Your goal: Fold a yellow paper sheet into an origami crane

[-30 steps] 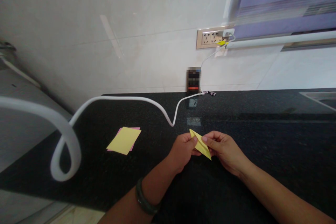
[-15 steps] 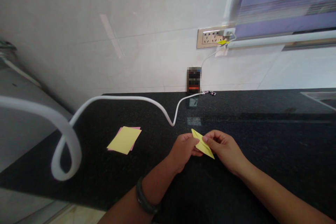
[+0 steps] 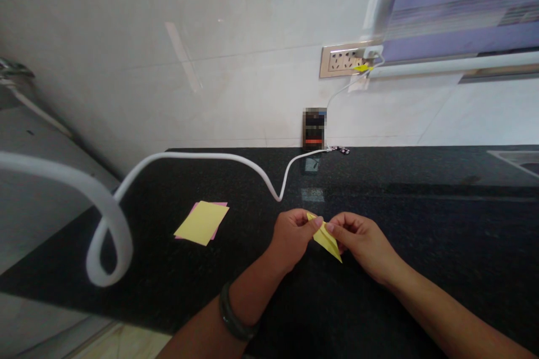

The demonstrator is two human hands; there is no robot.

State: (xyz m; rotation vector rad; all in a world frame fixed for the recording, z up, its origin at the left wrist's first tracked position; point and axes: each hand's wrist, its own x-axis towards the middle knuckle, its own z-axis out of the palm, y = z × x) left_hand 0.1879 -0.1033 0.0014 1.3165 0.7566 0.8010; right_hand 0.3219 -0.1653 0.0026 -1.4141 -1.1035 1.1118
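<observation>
Both my hands pinch a small folded yellow paper (image 3: 327,239) just above the black stone counter (image 3: 421,224). My left hand (image 3: 293,236) grips its upper left end between thumb and fingers. My right hand (image 3: 362,241) holds the right side, thumb tip pressed against the fold. The paper's pointed lower end sticks out below my right fingers. A dark band sits on my left wrist.
A yellow sheet lies on a pink sheet (image 3: 202,222) to the left on the counter. A thick white cable (image 3: 105,219) loops at the left edge and runs to a small device (image 3: 314,130) against the wall. A wall socket (image 3: 343,60) is above. A sink rim (image 3: 516,158) shows at far right.
The folded paper has been pinched narrower and tilted slightly; my thumbs have come closer together on it. The view has shifted a little.
</observation>
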